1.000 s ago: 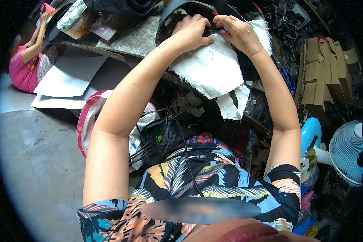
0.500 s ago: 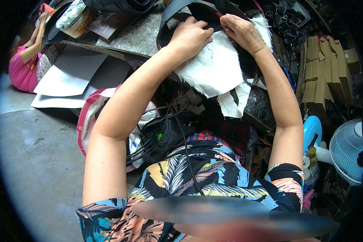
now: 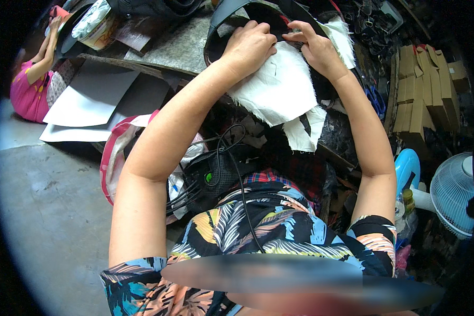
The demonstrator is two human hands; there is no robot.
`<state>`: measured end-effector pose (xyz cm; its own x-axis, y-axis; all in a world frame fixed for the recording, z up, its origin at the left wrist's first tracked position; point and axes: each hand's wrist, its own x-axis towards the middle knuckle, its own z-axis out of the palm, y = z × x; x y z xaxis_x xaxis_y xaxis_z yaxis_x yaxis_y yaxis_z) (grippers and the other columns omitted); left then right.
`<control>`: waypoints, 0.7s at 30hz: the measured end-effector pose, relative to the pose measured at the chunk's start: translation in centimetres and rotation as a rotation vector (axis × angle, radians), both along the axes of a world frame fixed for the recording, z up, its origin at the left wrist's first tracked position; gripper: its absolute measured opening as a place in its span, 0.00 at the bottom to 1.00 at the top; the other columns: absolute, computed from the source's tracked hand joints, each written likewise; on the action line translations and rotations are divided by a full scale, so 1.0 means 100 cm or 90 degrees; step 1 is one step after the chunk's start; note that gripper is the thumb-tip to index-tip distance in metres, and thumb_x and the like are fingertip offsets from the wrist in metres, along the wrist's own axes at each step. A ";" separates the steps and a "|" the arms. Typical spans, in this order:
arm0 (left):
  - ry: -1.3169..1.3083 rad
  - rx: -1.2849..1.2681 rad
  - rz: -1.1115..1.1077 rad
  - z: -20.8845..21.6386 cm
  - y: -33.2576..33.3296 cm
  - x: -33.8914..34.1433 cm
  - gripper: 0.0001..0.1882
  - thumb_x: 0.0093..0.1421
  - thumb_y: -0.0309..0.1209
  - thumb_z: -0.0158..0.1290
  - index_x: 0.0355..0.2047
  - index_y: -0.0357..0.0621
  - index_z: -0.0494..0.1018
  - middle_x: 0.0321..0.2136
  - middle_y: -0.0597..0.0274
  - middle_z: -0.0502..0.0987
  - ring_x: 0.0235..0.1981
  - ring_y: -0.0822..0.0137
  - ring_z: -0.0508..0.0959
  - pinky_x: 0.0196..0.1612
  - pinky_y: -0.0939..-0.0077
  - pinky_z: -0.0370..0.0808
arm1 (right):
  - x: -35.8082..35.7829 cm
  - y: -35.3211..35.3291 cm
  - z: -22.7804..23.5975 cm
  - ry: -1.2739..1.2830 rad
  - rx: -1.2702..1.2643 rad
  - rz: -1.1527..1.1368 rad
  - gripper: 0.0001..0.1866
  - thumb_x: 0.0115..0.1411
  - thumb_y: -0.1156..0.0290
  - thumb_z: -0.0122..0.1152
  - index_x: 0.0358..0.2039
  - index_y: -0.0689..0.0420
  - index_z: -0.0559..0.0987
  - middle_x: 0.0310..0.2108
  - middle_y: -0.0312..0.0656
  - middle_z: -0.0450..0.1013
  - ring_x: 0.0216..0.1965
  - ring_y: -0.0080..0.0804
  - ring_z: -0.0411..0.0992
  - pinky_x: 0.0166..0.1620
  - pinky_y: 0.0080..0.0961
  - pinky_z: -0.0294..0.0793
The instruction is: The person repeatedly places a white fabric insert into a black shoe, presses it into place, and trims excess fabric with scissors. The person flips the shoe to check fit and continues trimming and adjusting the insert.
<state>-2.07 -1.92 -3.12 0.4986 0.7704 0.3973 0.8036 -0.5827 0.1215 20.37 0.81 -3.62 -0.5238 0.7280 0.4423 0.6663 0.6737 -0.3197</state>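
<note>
Right of the grey bench [image 3: 168, 52] and white cloth [image 3: 279, 89] stand cardboard boxes [image 3: 424, 89].

Left hand [image 3: 250, 46]: some fingertips hidden from view
Black band [image 3: 220, 19]: top cut off by the upper edge
Patterned shirt [image 3: 295, 231]: blurred toward the lower edge
White fan [image 3: 450, 196]: right side lost in darkness
Dark clutter [image 3: 362, 23]: pieces too small to tell

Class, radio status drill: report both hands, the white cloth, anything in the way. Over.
Left hand at top of cloth, right hand close by; both grips unclear. Cloth draped, frayed. Black band curves past left hand; no evident obstruction.
</note>
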 end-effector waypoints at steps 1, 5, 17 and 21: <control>-0.012 0.008 0.002 -0.001 0.000 0.000 0.15 0.62 0.38 0.59 0.46 0.47 0.82 0.44 0.59 0.77 0.50 0.58 0.75 0.53 0.62 0.74 | 0.001 -0.001 -0.001 -0.013 0.021 0.029 0.28 0.62 0.86 0.51 0.61 0.48 0.64 0.47 0.45 0.81 0.48 0.42 0.80 0.54 0.34 0.81; -0.077 0.076 0.010 -0.004 0.002 0.001 0.14 0.62 0.38 0.58 0.46 0.50 0.82 0.42 0.58 0.77 0.47 0.58 0.75 0.51 0.61 0.75 | 0.007 -0.002 -0.001 -0.038 0.075 0.066 0.26 0.62 0.84 0.52 0.59 0.49 0.66 0.47 0.44 0.81 0.48 0.42 0.80 0.53 0.35 0.81; -0.229 -0.006 -0.016 -0.008 0.004 -0.001 0.18 0.56 0.35 0.64 0.47 0.47 0.78 0.42 0.56 0.76 0.48 0.52 0.76 0.52 0.61 0.75 | -0.017 -0.019 -0.006 0.065 -0.021 -0.018 0.30 0.62 0.83 0.52 0.63 0.47 0.65 0.48 0.45 0.80 0.48 0.41 0.81 0.53 0.35 0.81; -0.244 0.037 0.030 -0.011 0.003 -0.003 0.18 0.55 0.37 0.65 0.42 0.41 0.79 0.45 0.53 0.75 0.50 0.51 0.75 0.54 0.63 0.75 | -0.016 -0.017 -0.014 0.061 -0.020 -0.043 0.29 0.62 0.82 0.52 0.62 0.47 0.66 0.47 0.43 0.81 0.48 0.38 0.81 0.54 0.34 0.81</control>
<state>-2.39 -1.60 -4.26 0.2701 0.7594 0.5919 0.7325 -0.5610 0.3856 18.73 -0.88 -5.00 -0.4303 0.7742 0.4641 0.6749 0.6174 -0.4041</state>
